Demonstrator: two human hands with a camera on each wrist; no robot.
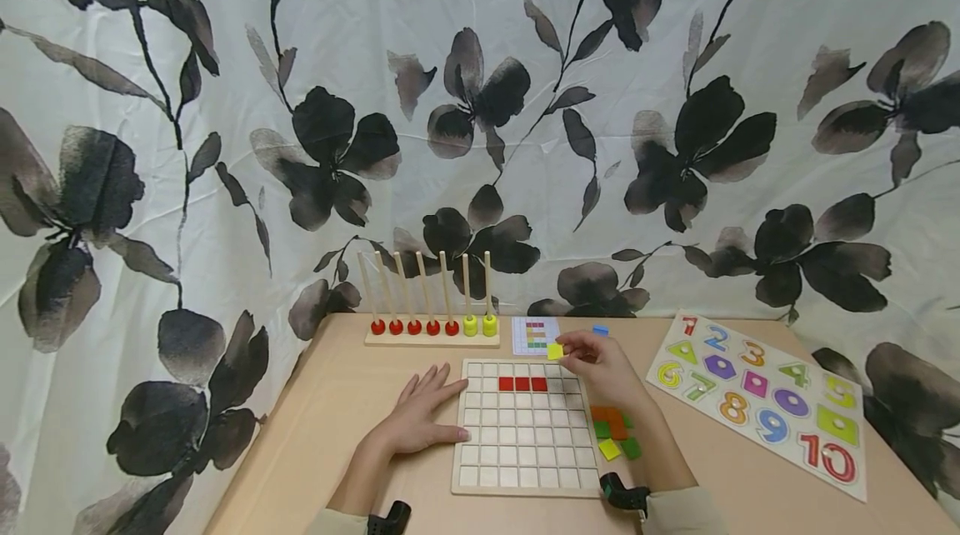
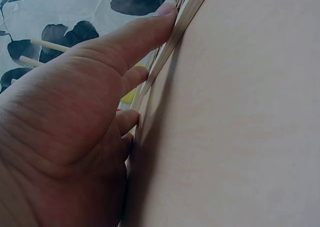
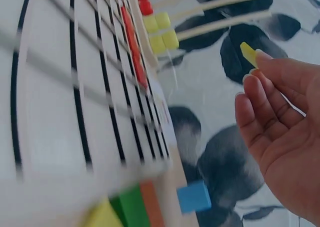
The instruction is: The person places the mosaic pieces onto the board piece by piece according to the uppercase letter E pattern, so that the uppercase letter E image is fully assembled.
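My right hand (image 1: 606, 367) pinches a small yellow square tile (image 1: 554, 351) between thumb and fingertips, above the far edge of a white grid board (image 1: 517, 456). In the right wrist view the same yellow tile (image 3: 248, 55) sticks out past the thumb. Three red tiles (image 1: 522, 384) lie in a row in the board's second row from the far side. My left hand (image 1: 422, 418) rests at the board's left side with fingers spread, thumb and index touching its edge. The left wrist view shows that thumb (image 2: 150, 29) against the wooden rim.
Loose green, orange and yellow tiles (image 1: 632, 447) lie right of the board. A blue tile (image 1: 600, 330) and a printed pattern card (image 1: 519, 347) are beyond it. A bead rack (image 1: 431, 338) stands at the back, and a number sheet (image 1: 757, 402) covers the right side.
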